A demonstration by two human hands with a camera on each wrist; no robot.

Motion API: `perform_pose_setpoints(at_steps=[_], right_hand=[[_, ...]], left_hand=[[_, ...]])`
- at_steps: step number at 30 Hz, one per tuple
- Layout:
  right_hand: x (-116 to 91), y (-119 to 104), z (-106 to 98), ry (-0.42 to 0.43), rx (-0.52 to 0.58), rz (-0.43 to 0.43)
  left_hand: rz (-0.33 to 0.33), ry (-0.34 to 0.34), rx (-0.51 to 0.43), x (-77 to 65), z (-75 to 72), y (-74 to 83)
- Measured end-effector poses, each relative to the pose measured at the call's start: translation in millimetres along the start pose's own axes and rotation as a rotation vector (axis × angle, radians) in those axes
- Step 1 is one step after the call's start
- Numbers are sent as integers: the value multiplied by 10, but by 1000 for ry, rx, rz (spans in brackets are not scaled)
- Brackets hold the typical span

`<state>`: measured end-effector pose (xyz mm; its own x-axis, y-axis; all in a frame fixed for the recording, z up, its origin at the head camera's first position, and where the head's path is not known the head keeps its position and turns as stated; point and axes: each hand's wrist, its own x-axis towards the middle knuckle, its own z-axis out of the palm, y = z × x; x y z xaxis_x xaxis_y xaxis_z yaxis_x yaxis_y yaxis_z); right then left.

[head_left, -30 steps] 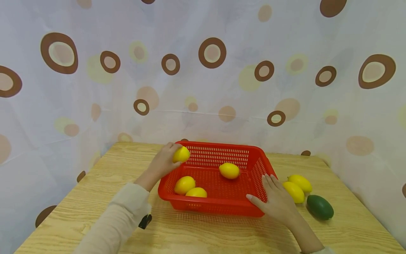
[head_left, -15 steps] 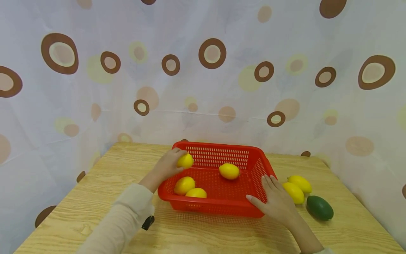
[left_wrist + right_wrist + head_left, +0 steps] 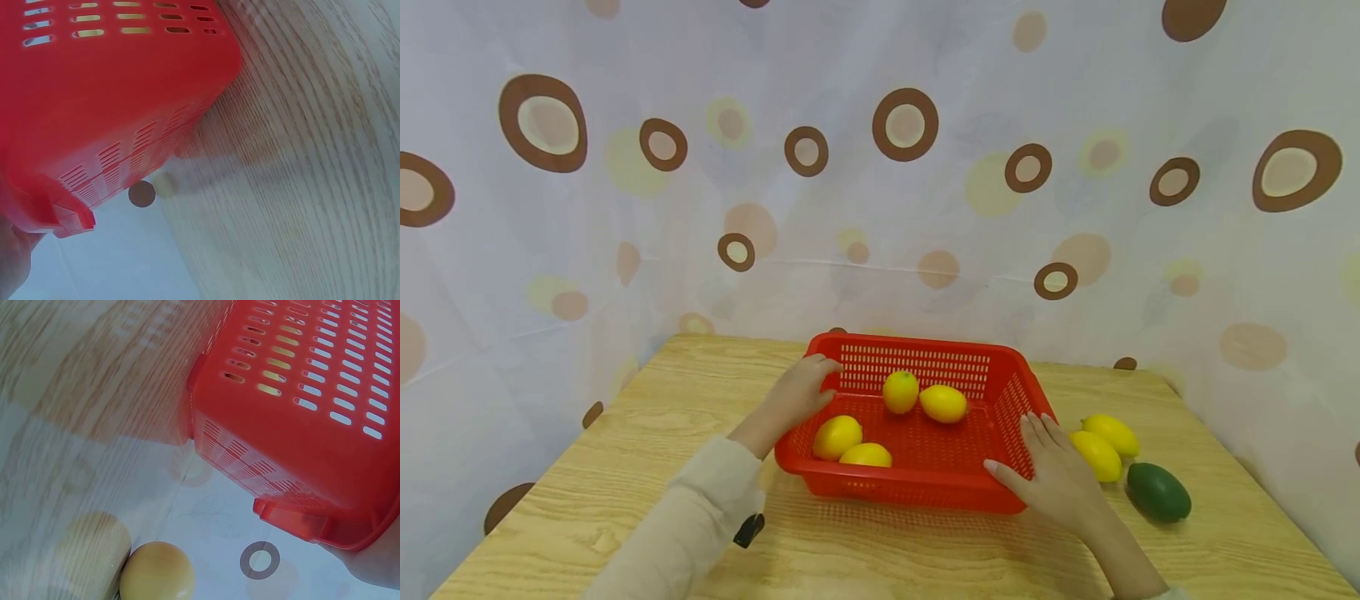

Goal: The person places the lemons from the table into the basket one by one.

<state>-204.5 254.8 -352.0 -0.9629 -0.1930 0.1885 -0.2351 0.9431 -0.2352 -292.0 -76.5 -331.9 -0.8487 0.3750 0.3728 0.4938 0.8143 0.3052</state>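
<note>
Wood table point(image 3: 647, 433), cloth point(image 3: 835, 58) bhd. L hand point(image 3: 796, 393) empty, spread, over L rim of basket point(image 3: 917, 492); R hand point(image 3: 1056, 479) flat on R rim. 4 lemons point(image 3: 944, 405) in; 2 lemons point(image 3: 1097, 457) outside, R. Prob. mid-loading; next likely: grab those.

a small nook closed in by a printed sheet point(image 3: 880, 200); whether it belongs to a home, a studio or a lab cannot be told. the sheet, pale, creased and patterned with brown rings and beige and yellow dots, stands behind the tabletop point(image 3: 685, 392) and along its left and right sides, hiding the room beyond. the tabletop's light wood grain, the red plastic basket point(image 3: 925, 492) and the lemons point(image 3: 943, 404) look household-like.
</note>
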Motion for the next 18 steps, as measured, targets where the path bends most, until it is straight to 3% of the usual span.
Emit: perform_pose_setpoints(at_steps=[11,14,18], right_hand=[[-1,5,7,1,-6,-2],[3,6,10,-1,-7,-4],[8,6,5,-6,-7,-1]], left_hand=[[56,115,-9,-166,20,-31],[48,121,-14,-232,5,2],[1,76,-20,-308,-10,37]])
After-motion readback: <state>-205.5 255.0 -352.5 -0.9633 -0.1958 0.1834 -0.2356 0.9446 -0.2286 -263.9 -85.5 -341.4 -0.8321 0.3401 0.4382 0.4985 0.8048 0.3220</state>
